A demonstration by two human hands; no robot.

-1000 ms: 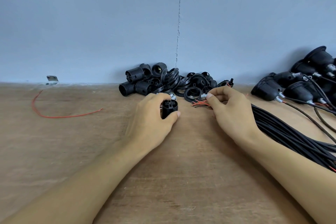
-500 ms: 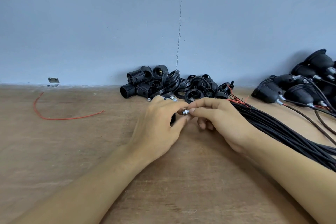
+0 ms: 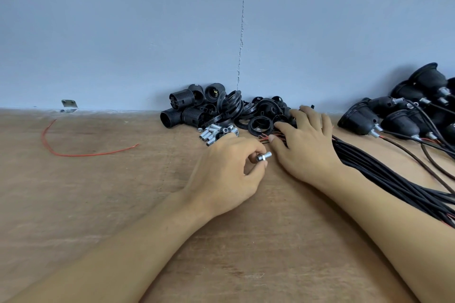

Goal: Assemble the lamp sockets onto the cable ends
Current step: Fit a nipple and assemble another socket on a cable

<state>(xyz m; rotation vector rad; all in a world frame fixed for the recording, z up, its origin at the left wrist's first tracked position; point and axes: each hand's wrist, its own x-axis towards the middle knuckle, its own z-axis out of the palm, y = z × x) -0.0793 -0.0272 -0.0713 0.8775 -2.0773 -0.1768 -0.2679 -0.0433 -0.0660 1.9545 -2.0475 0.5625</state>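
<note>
1. Left hand (image 3: 229, 170): thumb and forefinger are pinched together on a small metal tube (image 3: 264, 156) with a nut on it, held just above the counter (image 3: 98, 204). The other fingers are curled under. It cannot be told whether the palm hides anything else.
2. Right hand (image 3: 305, 140): it lies flat with its fingers (image 3: 283, 128) straight and spread, gripping nothing. The fingertips reach into the heap of black rings (image 3: 264, 106). The thumb rests by the bare wire ends (image 3: 263, 140) of the cable bundle (image 3: 374, 170).
3. Done so far, by the look of it: a cluster of finished sockets (image 3: 359, 119) lies at far right, each with a cable running out of its neck.
4. Left to do: plenty. The bundle holds many black cables with free ends and nothing fitted. Unused socket bodies (image 3: 182, 108) sit piled against the wall (image 3: 123, 32), with loose tubes (image 3: 216, 133) heaped just in front of them. The piece in hand looks like the neck fitting for the next socket, and it is not yet on a cable.
5. Around: a stray red wire (image 3: 73, 154) curls on the counter well to the left. A small metal bracket (image 3: 69, 104) sits at the wall edge, apart from the work.
6. In the way: the parts heap, tube pile and wire ends crowd together right where the hands meet. Picking one ring or one cable end likely means sorting through neighbours. The thin stripped strands could snag or splay.
</note>
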